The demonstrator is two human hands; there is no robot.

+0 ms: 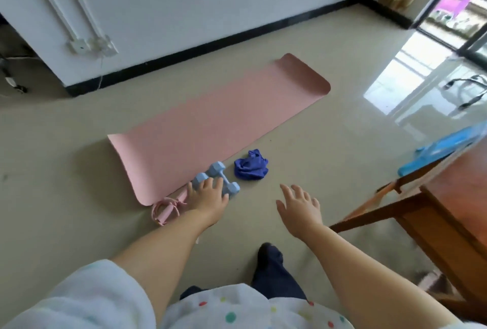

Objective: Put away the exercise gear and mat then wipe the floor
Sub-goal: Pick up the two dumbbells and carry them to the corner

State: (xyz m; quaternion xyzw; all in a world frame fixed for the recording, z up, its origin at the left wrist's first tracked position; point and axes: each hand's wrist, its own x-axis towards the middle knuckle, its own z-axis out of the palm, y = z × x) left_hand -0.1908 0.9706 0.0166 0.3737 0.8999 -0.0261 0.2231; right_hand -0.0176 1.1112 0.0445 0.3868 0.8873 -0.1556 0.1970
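Note:
A pink exercise mat lies unrolled on the beige floor, its ends curling up. At its near corner sit two light blue dumbbells side by side. My left hand reaches over them with spread fingers, partly hiding the nearer one; whether it touches is unclear. A pink resistance band lies just left of that hand. A crumpled blue cloth rests on the floor right of the dumbbells. My right hand hovers open above bare floor, below the cloth, holding nothing.
A wooden table stands at the right with a blue item on top. A white wall with black skirting runs behind the mat. A glass door is at far right, cables at far left. My foot stands on the floor below.

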